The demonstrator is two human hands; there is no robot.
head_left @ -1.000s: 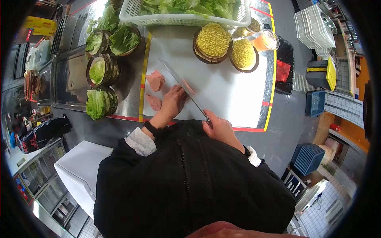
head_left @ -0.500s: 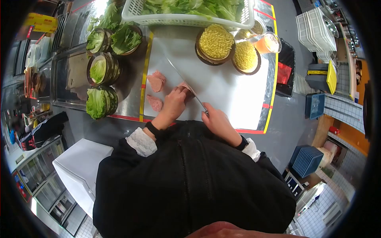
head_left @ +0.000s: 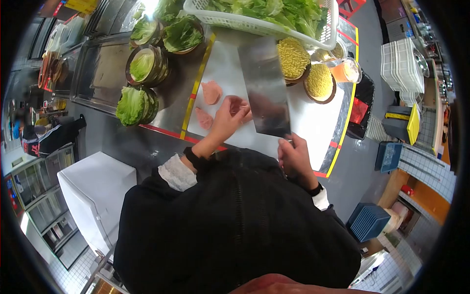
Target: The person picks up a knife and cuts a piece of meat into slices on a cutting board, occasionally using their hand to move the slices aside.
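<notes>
In my right hand (head_left: 296,154) is the handle of a cleaver (head_left: 264,88). Its broad blade is turned flat toward me and raised over the white cutting board (head_left: 223,61). Just left of the blade, my left hand (head_left: 231,116) has its fingers curled together at the board. What lies in or under those fingers is hidden. Two small piles of pink sliced meat rest on the board to the left: an upper pile (head_left: 211,92) and a lower pile (head_left: 203,118) beside my left hand.
A white basket (head_left: 235,20) of lettuce stands at the back. Bowls of yellow noodles (head_left: 320,82) and cups are at the right. Several bowls of lettuce (head_left: 142,67) and a metal tray (head_left: 93,88) are on the left. Yellow and red tape marks the table's edges.
My right hand has lifted the cleaver and turned its blade from edge-on to flat, moving right. My left hand has come off the meat under the blade. The view has shifted.
</notes>
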